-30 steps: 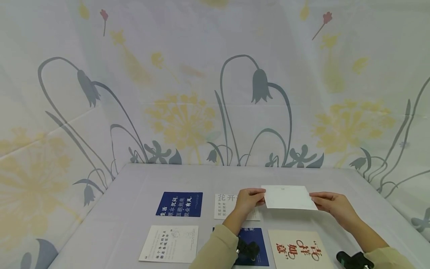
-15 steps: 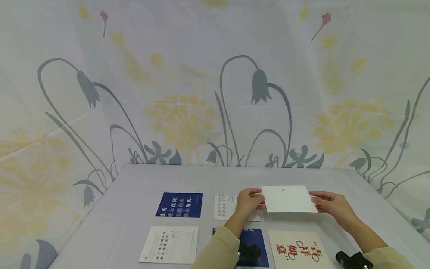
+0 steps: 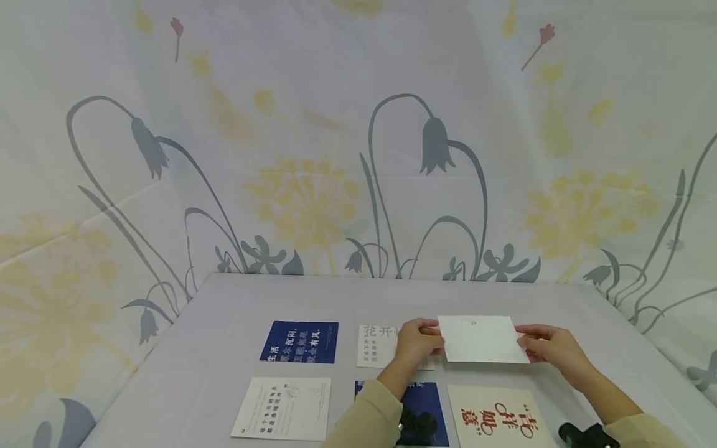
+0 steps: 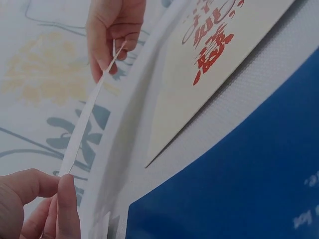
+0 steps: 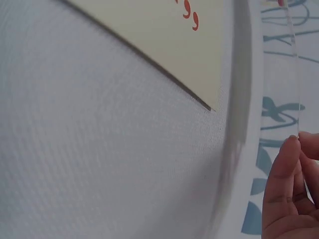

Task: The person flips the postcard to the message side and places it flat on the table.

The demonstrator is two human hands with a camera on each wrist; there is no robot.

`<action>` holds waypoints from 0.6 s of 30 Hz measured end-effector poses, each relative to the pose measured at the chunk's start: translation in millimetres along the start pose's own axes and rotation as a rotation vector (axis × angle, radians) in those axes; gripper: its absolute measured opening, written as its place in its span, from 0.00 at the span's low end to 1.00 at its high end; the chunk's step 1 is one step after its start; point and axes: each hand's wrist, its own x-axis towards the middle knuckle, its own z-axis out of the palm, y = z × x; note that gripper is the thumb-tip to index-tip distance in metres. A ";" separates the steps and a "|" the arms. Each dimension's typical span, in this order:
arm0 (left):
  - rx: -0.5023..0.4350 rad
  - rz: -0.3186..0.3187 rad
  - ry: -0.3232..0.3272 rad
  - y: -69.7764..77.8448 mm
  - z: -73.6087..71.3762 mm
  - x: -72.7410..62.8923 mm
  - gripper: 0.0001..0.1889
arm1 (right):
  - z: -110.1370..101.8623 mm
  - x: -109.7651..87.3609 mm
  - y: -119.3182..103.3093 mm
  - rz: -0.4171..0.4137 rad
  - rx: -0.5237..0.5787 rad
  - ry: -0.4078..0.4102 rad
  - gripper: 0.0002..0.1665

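Note:
A white postcard (image 3: 483,339) with a tiny mark near its far edge is held level-ish above the back right of the table. My left hand (image 3: 416,343) pinches its left edge between thumb and fingers. At the opposite edge, my right hand (image 3: 554,350) pinches it the same way. The left wrist view shows the card (image 4: 82,127) nearly edge-on, stretched between both hands. Under my left wrist lies a postcard with grey lettering (image 3: 376,348), partly covered by that hand. A cream card with red lettering (image 3: 495,414) lies nearer, below the held one.
Two postcards lie at the left: a blue one (image 3: 302,341) behind a white one with dark writing (image 3: 285,407). Another blue card (image 3: 428,398) is partly hidden by my left sleeve. A flower-patterned cloth (image 3: 336,155) hangs behind the white table (image 3: 269,292).
Both hands have lowered the white postcard slightly toward me. More of its upper face shows now. The cards on the table have stayed in place.

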 end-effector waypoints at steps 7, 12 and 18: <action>0.090 0.004 0.021 -1.3 0.6 -2.5 0.18 | 2.3 0.0 0.3 0.000 -0.075 -0.015 0.26; 0.171 0.012 0.014 -1.7 -0.5 -5.1 0.19 | 2.9 -0.8 0.9 0.032 -0.129 -0.027 0.26; 0.188 -0.004 0.004 -3.2 -0.8 -7.6 0.19 | 4.5 -0.1 3.6 0.055 -0.141 -0.040 0.26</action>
